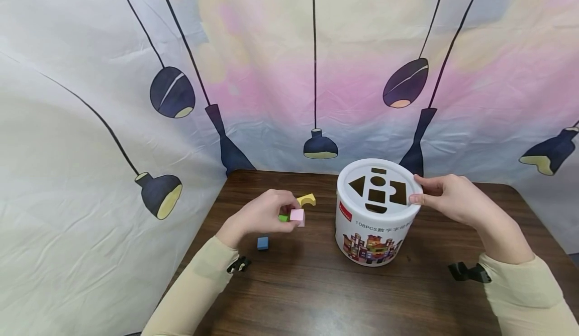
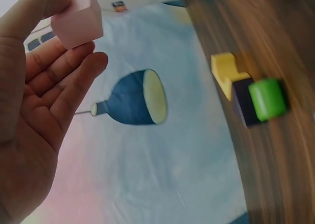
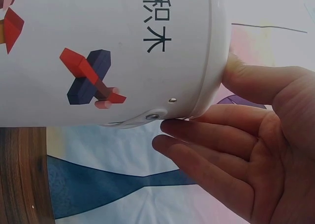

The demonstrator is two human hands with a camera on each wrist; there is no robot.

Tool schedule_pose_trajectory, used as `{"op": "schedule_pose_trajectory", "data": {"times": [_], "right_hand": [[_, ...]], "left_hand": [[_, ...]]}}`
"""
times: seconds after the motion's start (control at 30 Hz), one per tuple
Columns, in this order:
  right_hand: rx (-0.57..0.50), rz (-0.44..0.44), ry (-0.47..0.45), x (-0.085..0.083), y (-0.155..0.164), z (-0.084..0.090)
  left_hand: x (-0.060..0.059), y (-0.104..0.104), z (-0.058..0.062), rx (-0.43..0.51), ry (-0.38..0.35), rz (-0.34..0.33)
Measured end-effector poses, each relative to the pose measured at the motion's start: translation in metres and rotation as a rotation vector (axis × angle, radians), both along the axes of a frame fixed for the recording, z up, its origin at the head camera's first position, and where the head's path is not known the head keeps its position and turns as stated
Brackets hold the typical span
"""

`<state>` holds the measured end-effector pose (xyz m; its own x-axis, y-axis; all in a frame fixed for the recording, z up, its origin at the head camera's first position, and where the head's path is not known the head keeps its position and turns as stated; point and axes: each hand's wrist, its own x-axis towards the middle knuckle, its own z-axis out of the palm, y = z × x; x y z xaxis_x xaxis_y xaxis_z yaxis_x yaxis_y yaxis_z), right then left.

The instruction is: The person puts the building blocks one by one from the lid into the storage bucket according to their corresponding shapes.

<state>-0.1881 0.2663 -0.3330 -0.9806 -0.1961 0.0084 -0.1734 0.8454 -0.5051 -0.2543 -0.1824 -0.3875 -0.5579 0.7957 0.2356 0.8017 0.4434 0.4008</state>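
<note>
Head view: left hand (image 1: 264,214) pinches pink cube (image 1: 297,216) just above table (image 1: 316,291), left of white bucket (image 1: 375,225). Right hand (image 1: 452,198) grips bucket's lid rim, steadying it. Cube not yet at shape holes; yellow arch (image 1: 306,200), green cylinder (image 1: 283,218), blue block (image 1: 263,243) lie loose. Open table between cube and bucket; curtain close behind.

Left wrist view: cube (image 2: 78,19) held between thumb and fingertips; dark block (image 2: 244,102) touches the yellow and green pieces.

Right wrist view: thumb and fingers (image 3: 211,135) curled round lid edge.
</note>
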Motion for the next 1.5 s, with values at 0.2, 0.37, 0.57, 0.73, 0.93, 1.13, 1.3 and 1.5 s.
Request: {"op": "schedule_pose_trajectory", "data": {"times": [0.2,0.37,0.57,0.73,0.93,1.13,1.3,1.5], "right_hand": [[-0.018,-0.009,-0.007,0.001,-0.002,-0.002],[-0.03,-0.006,-0.01,0.001,-0.003,-0.005],[-0.02,-0.016,-0.006,0.002,-0.002,-0.006],[-0.023,-0.021,-0.003,0.002,-0.002,-0.006],[-0.034,-0.01,0.0,0.002,-0.001,-0.006],[-0.045,-0.003,0.0,0.001,0.002,-0.006],[-0.044,-0.01,-0.01,0.0,0.003,-0.006],[-0.043,-0.01,-0.012,-0.002,0.003,-0.003]], "left_hand": [[0.003,0.016,0.004,0.131,-0.01,-0.037],[0.007,0.022,0.0,0.191,-0.034,-0.052],[0.006,0.028,0.0,0.28,0.009,-0.071],[0.005,0.035,0.006,0.349,0.041,-0.073],[0.007,0.051,0.014,0.419,0.053,-0.1],[0.007,0.072,0.021,0.446,0.092,-0.132],[0.007,0.09,0.029,0.469,0.135,-0.165],[0.005,0.109,0.035,0.467,0.15,-0.17]]}}
